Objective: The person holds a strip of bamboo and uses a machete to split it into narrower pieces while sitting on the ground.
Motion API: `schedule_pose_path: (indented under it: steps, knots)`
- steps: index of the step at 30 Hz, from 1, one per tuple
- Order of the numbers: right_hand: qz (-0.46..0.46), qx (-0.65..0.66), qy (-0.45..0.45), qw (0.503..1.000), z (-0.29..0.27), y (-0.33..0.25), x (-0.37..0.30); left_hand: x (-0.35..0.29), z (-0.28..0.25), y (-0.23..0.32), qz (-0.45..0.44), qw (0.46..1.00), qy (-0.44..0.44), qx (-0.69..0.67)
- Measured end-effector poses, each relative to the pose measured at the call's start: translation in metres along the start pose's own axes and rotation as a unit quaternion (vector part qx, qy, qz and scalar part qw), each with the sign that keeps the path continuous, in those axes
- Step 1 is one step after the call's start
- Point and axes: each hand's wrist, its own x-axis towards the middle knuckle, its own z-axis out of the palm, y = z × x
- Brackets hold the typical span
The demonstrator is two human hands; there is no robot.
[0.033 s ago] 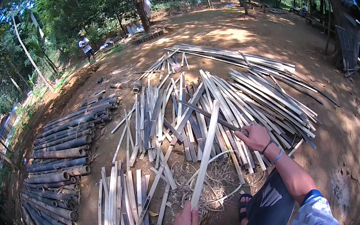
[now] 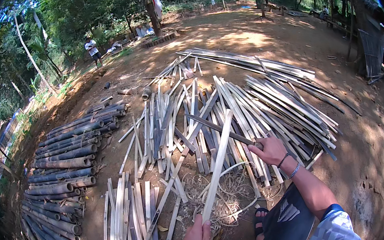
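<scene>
Near the lower edge, my left hand (image 2: 196, 237) is closed around the near end of a pale split bamboo strip (image 2: 218, 167), which slants up and away to the right. My right hand (image 2: 271, 151) grips the handle of a long dark-bladed knife (image 2: 205, 122). The blade points up and left and crosses the strip close to its far end; the strip hides a short part of it. Curly bamboo shavings (image 2: 228, 202) lie on the ground beneath the strip, beside my sandalled foot (image 2: 260, 219).
Split bamboo strips (image 2: 277, 109) spread ahead and to the right, with another bundle (image 2: 118, 220) at near left. Cut dark bamboo poles (image 2: 68, 163) are stacked at left. A person (image 2: 92, 50) stands at far left. A tree trunk (image 2: 147, 10) and a lean-to (image 2: 373, 50) stand farther off.
My right hand and the knife have shifted slightly down and left. The strip's far end sits a little lower, while my left hand keeps its hold almost in place.
</scene>
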Motion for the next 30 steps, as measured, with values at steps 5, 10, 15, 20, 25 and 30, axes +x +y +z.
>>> schedule_pose_path:
  steps: [5, 10, 15, 20, 25, 30]
  knots:
    - [0.122, 0.049, -0.037, 0.991, 0.001, -0.017, -0.005, -0.001, -0.019, -0.002, -0.065, 0.976, -0.056, -0.203]
    - [0.124, 0.288, 0.065, 0.947, 0.014, 0.019, 0.0, 0.009, -0.02, -0.013, -0.131, 0.927, -0.154, -0.315]
    - [0.149, 0.64, -0.049, 0.752, 0.019, -0.033, -0.012, 0.01, -0.004, -0.021, -0.128, 0.88, -0.235, -0.392]
    - [0.179, 0.746, -0.13, 0.628, 0.013, -0.056, -0.019, 0.011, 0.008, -0.009, -0.135, 0.869, -0.292, -0.377]
    - [0.165, 0.779, -0.231, 0.56, 0.006, -0.068, -0.024, 0.017, 0.022, -0.026, -0.092, 0.86, -0.375, -0.333]
    - [0.166, 0.775, -0.306, 0.528, 0.024, -0.078, -0.036, 0.036, 0.014, 0.002, -0.099, 0.865, -0.32, -0.375]
